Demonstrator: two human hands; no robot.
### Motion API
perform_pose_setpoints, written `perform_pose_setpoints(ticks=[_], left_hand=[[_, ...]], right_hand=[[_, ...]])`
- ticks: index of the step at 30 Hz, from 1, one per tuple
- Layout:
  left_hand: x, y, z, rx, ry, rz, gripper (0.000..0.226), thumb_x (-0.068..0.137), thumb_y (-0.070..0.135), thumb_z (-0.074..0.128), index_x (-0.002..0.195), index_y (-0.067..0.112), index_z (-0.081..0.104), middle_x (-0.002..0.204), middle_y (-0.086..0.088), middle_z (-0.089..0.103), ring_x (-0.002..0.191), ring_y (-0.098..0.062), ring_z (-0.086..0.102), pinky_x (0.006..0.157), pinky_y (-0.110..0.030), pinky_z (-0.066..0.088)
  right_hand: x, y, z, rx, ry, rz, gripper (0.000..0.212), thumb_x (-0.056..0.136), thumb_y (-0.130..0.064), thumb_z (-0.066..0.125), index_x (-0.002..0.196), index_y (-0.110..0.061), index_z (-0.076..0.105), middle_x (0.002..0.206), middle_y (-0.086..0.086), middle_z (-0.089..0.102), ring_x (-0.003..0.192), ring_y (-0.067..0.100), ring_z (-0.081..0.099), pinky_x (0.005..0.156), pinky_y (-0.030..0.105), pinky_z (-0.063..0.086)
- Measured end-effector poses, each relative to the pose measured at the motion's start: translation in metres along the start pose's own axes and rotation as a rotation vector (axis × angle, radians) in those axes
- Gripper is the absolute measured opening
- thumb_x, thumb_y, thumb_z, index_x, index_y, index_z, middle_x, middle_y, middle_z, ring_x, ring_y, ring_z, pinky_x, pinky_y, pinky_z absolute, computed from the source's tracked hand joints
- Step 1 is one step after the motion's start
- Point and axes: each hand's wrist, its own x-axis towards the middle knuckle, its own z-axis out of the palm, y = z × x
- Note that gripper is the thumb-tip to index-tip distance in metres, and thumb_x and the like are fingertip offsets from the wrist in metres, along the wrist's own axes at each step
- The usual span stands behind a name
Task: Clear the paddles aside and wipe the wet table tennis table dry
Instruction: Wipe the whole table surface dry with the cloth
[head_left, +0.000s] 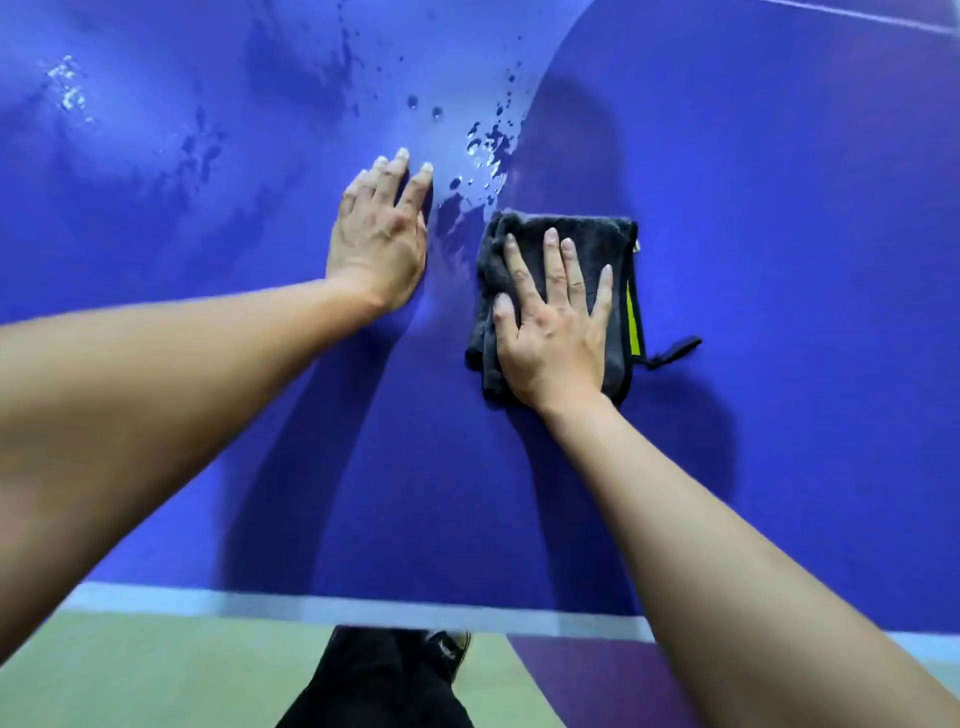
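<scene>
The blue table tennis table (753, 260) fills most of the view. A folded dark grey cloth (587, 244) with a yellow-green tag and a black loop lies on it. My right hand (553, 332) presses flat on the cloth, fingers straight and spread. My left hand (376, 239) rests flat on the bare table to the left of the cloth, fingers straight. Water drops and a wet sheen (483, 150) lie just beyond and between the two hands, and spread over the far left part. No paddles are in view.
The table's white edge line (363, 608) runs along its near side. Below it are a green floor (156, 675) and my dark trouser leg and shoe (384, 680). Another white line (883, 18) crosses the far right corner.
</scene>
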Motion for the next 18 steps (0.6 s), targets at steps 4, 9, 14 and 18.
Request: perform_pose_setpoints(ticks=[4, 9, 14, 18], left_hand=[[-0.131, -0.003, 0.007, -0.037, 0.009, 0.012, 0.056, 0.097, 0.019, 0.037, 0.152, 0.010, 0.042, 0.159, -0.018, 0.036, 0.145, -0.039, 0.035, 0.123, -0.047, 0.021], [-0.245, -0.012, 0.009, -0.040, 0.052, -0.018, 0.052, 0.098, 0.018, 0.036, 0.149, 0.007, 0.046, 0.156, -0.018, 0.041, 0.142, -0.040, 0.040, 0.120, -0.051, 0.028], [-0.269, -0.019, 0.000, -0.085, 0.068, 0.002, 0.048, 0.095, 0.014, 0.038, 0.138, 0.006, 0.057, 0.147, -0.019, 0.050, 0.132, -0.042, 0.050, 0.112, -0.051, 0.037], [-0.235, -0.023, -0.011, -0.090, 0.128, 0.007, 0.031, 0.091, 0.013, 0.043, 0.111, 0.009, 0.065, 0.139, -0.018, 0.055, 0.113, -0.040, 0.055, 0.096, -0.047, 0.041]], right_hand=[[-0.098, -0.010, 0.002, 0.000, -0.003, -0.006, 0.061, 0.101, -0.050, 0.033, 0.160, -0.041, 0.019, 0.169, 0.003, 0.015, 0.157, 0.018, 0.008, 0.124, 0.058, 0.003], [-0.207, -0.028, 0.004, -0.011, -0.029, -0.027, 0.063, 0.100, -0.049, 0.034, 0.160, -0.039, 0.019, 0.169, 0.004, 0.014, 0.157, 0.019, 0.007, 0.123, 0.061, 0.008], [-0.217, -0.033, 0.004, -0.063, -0.057, -0.037, 0.062, 0.101, -0.049, 0.034, 0.160, -0.040, 0.017, 0.170, 0.005, 0.011, 0.157, 0.019, 0.005, 0.122, 0.064, 0.009], [-0.172, -0.031, 0.004, -0.012, -0.036, -0.181, 0.059, 0.100, -0.050, 0.038, 0.157, -0.046, 0.025, 0.169, 0.000, 0.015, 0.157, 0.015, 0.008, 0.123, 0.061, 0.008]])
